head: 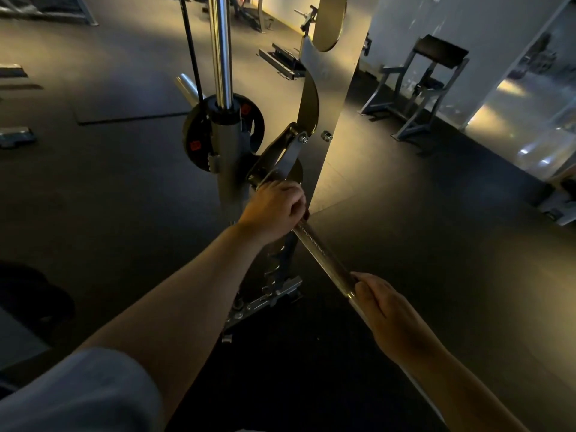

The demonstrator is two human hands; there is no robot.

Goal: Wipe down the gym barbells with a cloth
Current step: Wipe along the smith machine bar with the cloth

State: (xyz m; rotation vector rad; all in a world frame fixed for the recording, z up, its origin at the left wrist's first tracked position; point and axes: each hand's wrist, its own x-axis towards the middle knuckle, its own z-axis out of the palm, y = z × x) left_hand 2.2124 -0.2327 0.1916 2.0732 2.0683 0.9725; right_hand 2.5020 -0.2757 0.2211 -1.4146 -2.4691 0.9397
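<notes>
The barbell (324,257) runs diagonally from the rack's hook (280,163) toward the person. The left hand (274,207) is clenched around its upper end; the right hand (383,310) grips it lower down

Silver knurled barbell (324,254), black weight plate (199,141) with red labels, grey sleeve (93,391).

Both arms reach forward, the left hand (273,204) fisted farther out, the right hand (385,310) nearer, fingers curled closed.
</notes>
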